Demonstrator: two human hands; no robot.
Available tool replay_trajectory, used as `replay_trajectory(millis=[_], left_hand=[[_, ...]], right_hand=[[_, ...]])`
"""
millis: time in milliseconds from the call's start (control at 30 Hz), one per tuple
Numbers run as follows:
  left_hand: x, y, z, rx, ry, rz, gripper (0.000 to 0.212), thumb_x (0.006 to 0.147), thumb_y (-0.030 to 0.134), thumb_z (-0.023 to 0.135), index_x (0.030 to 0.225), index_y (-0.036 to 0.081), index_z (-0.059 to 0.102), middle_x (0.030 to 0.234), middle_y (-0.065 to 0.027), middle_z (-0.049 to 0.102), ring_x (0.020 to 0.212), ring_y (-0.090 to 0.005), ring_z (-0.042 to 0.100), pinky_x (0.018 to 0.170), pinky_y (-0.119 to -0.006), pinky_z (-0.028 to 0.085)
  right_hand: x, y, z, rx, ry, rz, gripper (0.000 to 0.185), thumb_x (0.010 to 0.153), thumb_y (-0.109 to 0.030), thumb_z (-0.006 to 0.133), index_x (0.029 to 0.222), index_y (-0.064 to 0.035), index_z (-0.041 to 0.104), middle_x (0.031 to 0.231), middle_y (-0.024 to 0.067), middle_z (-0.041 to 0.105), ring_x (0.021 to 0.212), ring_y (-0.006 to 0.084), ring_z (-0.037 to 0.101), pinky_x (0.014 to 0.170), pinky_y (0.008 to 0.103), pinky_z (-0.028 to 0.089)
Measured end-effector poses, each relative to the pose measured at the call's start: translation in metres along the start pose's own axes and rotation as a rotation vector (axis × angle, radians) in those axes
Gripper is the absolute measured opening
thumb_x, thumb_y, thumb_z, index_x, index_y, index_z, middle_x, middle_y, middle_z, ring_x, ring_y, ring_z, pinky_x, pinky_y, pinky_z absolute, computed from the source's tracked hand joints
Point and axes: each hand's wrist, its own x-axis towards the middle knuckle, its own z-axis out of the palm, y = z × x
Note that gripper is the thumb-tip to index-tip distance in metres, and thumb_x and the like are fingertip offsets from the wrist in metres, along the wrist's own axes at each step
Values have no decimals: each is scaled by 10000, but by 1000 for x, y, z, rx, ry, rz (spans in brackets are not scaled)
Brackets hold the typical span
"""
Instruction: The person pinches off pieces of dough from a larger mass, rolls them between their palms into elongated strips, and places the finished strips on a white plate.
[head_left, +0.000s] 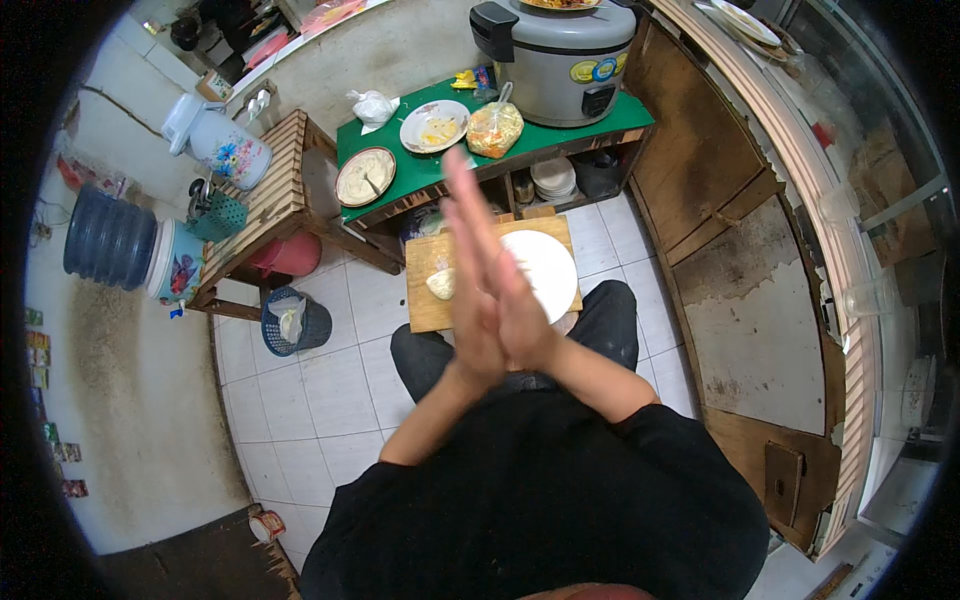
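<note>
Palm to palm, my left hand (476, 315) and my right hand (525, 315) are pressed together, fingers pointing away from me and slightly blurred. Nothing shows between them. Below them is a wooden board (427, 315) at my knees. On its right part lies a round white plate (551, 274), partly covered by my hands. A small pale piece, perhaps dough or a dumpling, (440, 284) rests on the board's left part. Beyond, a green-topped low table (397, 176) holds a plate of creamy paste with a spoon (364, 177), a patterned plate (434, 127) and a bag of shredded vegetables (495, 129).
A large rice cooker (562, 67) stands at the green table's right end. To the left are a slatted wooden bench (289, 172), a floral jug (232, 154), a water dispenser (176, 262) and a blue basket bin (315, 326). A wooden cabinet (697, 165) lines the right side.
</note>
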Motion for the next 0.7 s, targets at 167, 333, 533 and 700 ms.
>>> replay_trajectory(millis=[167,333,533,700], left_hand=[[-6,35,-4,-46,109,-217,790,1038,518,278,1575,-52,173,1659,-208,157,1535,-300,151,1236,-400,114],[4,0,-13,85,161,-120,693,1072,402,187,1575,-70,121,1662,-242,82,1543,-371,79,1232,-439,91],[14,9,-17,-100,137,58,783,1051,521,190,1581,-51,120,1668,-221,66,1547,-346,55,1238,-430,64],[-5,18,2,-22,25,-197,981,977,723,124,1582,-50,122,1653,-273,40,1548,-360,9,1236,-440,45]], right_hand=[[-20,16,0,-167,-75,44,721,1068,-436,232,1592,29,61,1678,196,22,1554,291,15,1241,394,33],[-11,-4,3,-77,-103,172,908,999,-663,154,1600,2,11,1686,163,-11,1556,279,3,1236,392,-4],[-30,11,13,-104,-138,184,879,1012,-642,147,1601,0,29,1680,188,-19,1552,319,-2,1237,413,15],[-8,-5,-7,-324,-119,-60,935,992,-684,122,1590,26,10,1679,190,-40,1552,321,-6,1236,421,18]])
